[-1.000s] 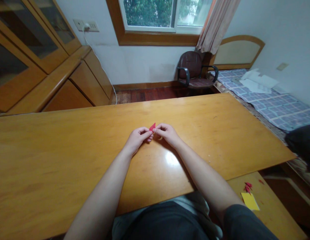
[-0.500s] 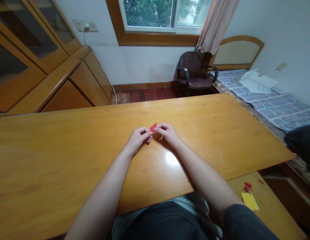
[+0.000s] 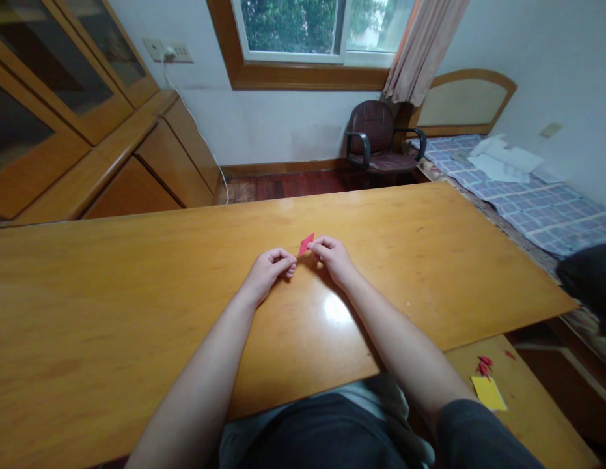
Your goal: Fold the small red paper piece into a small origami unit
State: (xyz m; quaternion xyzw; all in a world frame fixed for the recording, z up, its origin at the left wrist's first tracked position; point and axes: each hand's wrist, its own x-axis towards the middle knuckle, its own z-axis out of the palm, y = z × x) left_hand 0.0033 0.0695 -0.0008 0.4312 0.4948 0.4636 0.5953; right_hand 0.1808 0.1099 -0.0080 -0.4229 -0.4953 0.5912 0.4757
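Over the wooden table (image 3: 137,306), my right hand (image 3: 332,255) pinches a small piece of folded red paper (image 3: 305,245) between thumb and fingertips. The paper is diamond-shaped, with a pointed upper corner and a crease across it; part of its right side is hidden by the fingers. Close by the paper's lower left tip is my left hand (image 3: 273,270), its thumb and fingers closed together. No paper shows between the left fingertips, though the gap to the tip is very small.
At lower right, a lower surface (image 3: 541,417) bears small red folded pieces (image 3: 485,366) and a yellow paper square (image 3: 488,393). Beyond the table stand a brown armchair (image 3: 375,137) and a bed with a checked cover (image 3: 537,202). A wooden cabinet (image 3: 151,163) is at left.
My right hand has moved slightly up and right with the red paper, drawing it from my left fingertips. The left hand has barely shifted.
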